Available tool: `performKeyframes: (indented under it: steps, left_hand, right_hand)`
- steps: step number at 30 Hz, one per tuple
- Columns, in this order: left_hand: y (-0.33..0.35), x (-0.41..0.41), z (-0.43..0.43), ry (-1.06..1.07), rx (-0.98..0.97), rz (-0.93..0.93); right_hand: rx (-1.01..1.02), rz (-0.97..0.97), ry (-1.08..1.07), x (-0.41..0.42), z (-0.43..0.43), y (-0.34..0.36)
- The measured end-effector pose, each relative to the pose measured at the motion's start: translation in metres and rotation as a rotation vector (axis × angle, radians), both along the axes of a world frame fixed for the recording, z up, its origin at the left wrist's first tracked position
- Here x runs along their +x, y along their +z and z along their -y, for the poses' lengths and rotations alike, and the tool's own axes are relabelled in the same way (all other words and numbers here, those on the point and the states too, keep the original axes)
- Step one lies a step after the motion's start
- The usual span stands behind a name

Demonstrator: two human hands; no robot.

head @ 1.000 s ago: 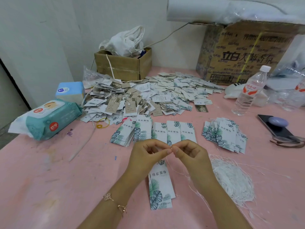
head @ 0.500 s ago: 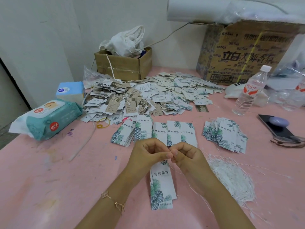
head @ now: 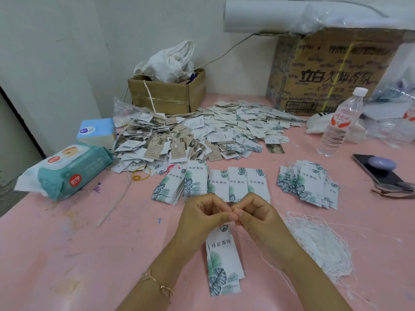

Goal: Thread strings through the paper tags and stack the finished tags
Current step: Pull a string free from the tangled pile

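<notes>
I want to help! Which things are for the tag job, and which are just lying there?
For the job: left hand, right hand, held tag, string, string bundle, tag stacks.
Lying about: wet wipes, water bottle, phone, tissue box.

The tag [head: 223, 254] is smooth matt printed card, the string [head: 293, 289] and the heap of strings [head: 318, 245] thin white fibrous cord, the table [head: 67, 254] scuffed matt pink, the box [head: 166, 97] rough brown cardboard holding crumpled white cloth [head: 173, 61], the bottle [head: 336, 129] clear glossy plastic, the wipes pack [head: 71, 171] shiny film.
</notes>
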State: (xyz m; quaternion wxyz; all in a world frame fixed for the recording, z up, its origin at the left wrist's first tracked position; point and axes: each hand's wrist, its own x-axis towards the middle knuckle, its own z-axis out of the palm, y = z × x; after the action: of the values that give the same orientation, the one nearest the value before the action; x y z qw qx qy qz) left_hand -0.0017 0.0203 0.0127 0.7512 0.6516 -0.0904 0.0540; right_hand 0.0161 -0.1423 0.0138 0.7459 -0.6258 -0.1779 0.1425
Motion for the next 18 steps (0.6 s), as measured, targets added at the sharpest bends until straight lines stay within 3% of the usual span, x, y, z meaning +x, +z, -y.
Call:
performKeyframes:
  steps: [6, 18]
  left_hand:
    - [0.0003, -0.0014, 0.0013, -0.005, 0.007, 0.005]
    - [0.0017, 0.0016, 0.0001, 0.080, -0.045, 0.012]
  right_hand:
    - [0.067, 0.005, 0.016, -0.0014, 0.0001, 0.0033]
    - [-0.010, 0.087, -0.185, 0.0026, -0.0019, -0.0002]
